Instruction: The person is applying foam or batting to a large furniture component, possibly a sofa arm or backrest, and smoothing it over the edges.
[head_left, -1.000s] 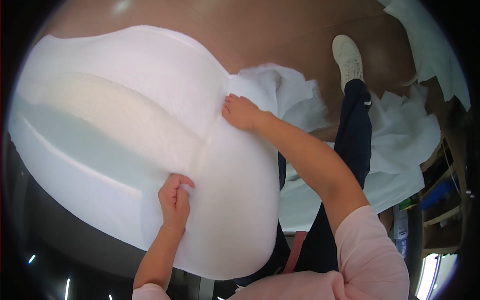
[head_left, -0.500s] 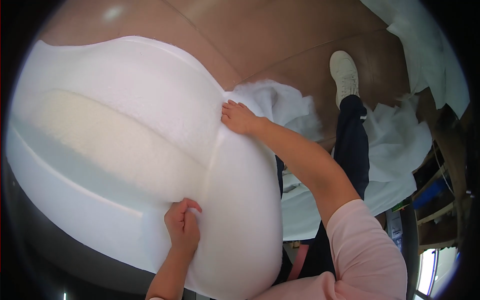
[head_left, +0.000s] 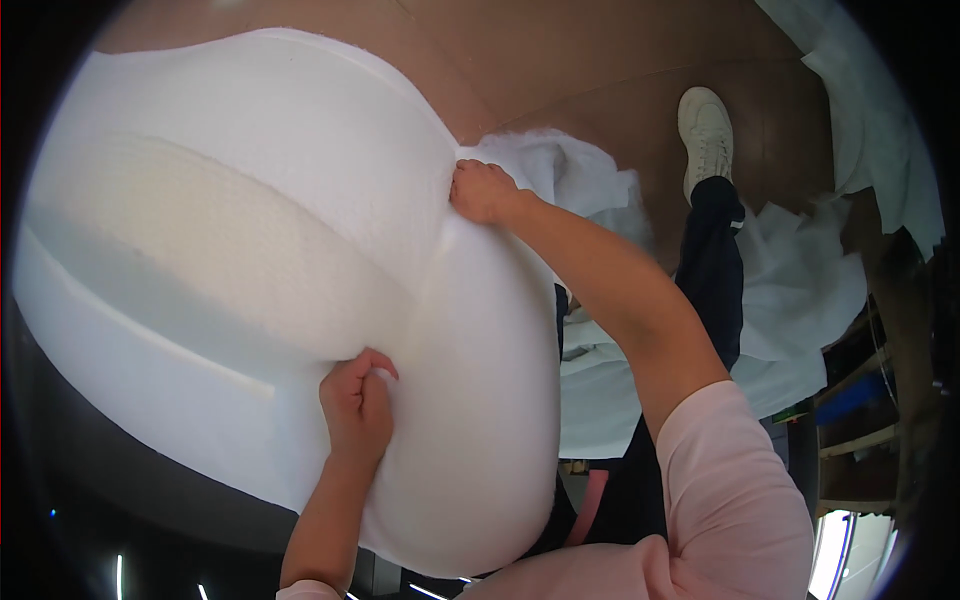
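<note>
A large, sofa-like padded form (head_left: 470, 400) fills the left and middle, covered in soft white batting. Across it runs a sunken cream-coloured fuzzy strip (head_left: 230, 240), with a rounded, bolster-like side nearest me. My left hand (head_left: 358, 405) pinches the batting where that strip meets the rounded side; the fingers are closed, with thumb and forefinger together. Farther off, my right hand (head_left: 487, 192) is at the form's far corner, its fingers curled into the white batting by the seam. The fingertips of this hand are partly hidden.
Loose white batting (head_left: 570, 180) lies crumpled beyond my right hand, with more heaped on the right (head_left: 800, 280). My leg and white shoe (head_left: 707, 135) stand on the brown floor (head_left: 600, 60). Wooden shelving (head_left: 860, 440) is at the far right.
The whole view has shifted slightly, so the form sits higher in the picture. My right hand's fingers have curled in more; my left hand keeps its pinch at the same spot.
</note>
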